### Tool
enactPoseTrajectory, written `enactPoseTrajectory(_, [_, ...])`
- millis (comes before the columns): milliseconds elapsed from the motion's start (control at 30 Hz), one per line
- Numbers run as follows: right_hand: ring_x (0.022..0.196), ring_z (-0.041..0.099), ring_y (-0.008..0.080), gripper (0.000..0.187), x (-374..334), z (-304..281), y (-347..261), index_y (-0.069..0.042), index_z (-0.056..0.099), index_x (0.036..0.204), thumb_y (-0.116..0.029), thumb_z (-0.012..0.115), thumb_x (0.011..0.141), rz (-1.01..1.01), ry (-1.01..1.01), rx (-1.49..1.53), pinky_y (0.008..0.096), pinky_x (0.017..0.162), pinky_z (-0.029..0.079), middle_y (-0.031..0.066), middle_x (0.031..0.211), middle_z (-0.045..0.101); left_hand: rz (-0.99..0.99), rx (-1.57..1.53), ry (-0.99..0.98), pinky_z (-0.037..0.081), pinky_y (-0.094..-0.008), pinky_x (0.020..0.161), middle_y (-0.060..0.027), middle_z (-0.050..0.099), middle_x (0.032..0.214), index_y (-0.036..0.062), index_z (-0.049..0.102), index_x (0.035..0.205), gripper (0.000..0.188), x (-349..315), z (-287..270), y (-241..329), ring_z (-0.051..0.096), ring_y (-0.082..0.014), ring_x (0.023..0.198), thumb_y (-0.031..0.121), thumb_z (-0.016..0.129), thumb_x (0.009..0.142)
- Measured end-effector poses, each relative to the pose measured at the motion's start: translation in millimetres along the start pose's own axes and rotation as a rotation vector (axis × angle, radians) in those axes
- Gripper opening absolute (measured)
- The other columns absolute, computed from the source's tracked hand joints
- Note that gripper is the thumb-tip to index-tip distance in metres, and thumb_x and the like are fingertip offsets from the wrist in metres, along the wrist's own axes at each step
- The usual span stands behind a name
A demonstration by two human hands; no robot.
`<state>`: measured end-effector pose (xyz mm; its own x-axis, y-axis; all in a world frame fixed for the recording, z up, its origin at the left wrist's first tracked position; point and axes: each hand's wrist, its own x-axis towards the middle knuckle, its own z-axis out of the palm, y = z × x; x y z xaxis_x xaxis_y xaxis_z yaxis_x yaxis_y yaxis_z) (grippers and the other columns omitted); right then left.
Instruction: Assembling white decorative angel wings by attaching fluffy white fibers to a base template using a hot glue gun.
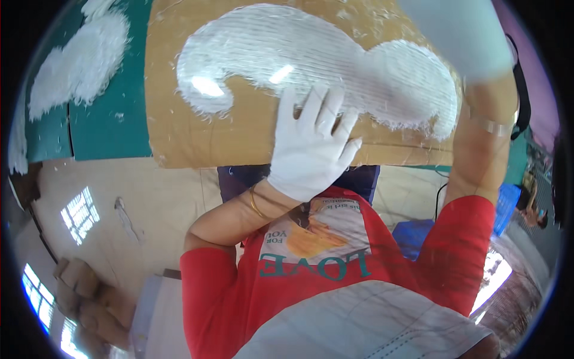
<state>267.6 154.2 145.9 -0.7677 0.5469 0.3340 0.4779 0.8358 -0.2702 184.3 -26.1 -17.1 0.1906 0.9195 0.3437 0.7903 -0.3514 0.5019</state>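
A white wing-shaped piece (335,60) lies on a brown cardboard sheet (164,107). Ridged rows run along it, its surface has glossy glints, and its edges are feathery. My left hand (314,140), in a white glove, rests flat with its fingers spread; the fingertips touch the lower edge of the piece near its middle. Raised over the piece's right part is my right hand (460,39), also white-gloved. It is smeared by motion and cut by the upper frame edge, so its fingers and anything in them cannot be made out.
Another fluffy white feathery piece (84,66) lies on the green table (110,131) at the left. Loose white bits are scattered over the cardboard. Purple material (535,72) hangs at the far right, with a blue crate (507,206) below. Brown sacks or boxes (95,305) stand on the floor lower left.
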Motion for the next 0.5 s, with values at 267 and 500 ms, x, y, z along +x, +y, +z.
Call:
enactPoseTrajectory(267, [0.108,0.064,0.0324,0.044,-170,68,-11,-0.009,0.066,0.127,-0.023,0.075,0.086,0.355,0.011,-0.22,0.0446,0.087,0.052,0.012,0.13,0.064,-0.017,0.151,-0.085,0.032,-0.0659,0.108,-0.0161,0.058,0.138,0.0118,0.072,0.117,0.039,3,-18,0,0.05,-0.0367,0.13,0.04,0.067,0.09])
enactPoseTrajectory(500, [0.128,0.056,0.0399,0.058,-176,85,-11,-0.013,0.064,0.138,-0.024,0.08,0.084,0.482,-0.081,-0.074,0.0468,0.103,0.049,0.0124,0.145,0.058,-0.116,0.163,-0.067,0.033,-0.0606,0.109,-0.0156,0.057,0.141,0.0163,0.069,0.128,0.045,36,-50,-46,0.048,-0.0394,0.13,0.041,0.069,0.089])
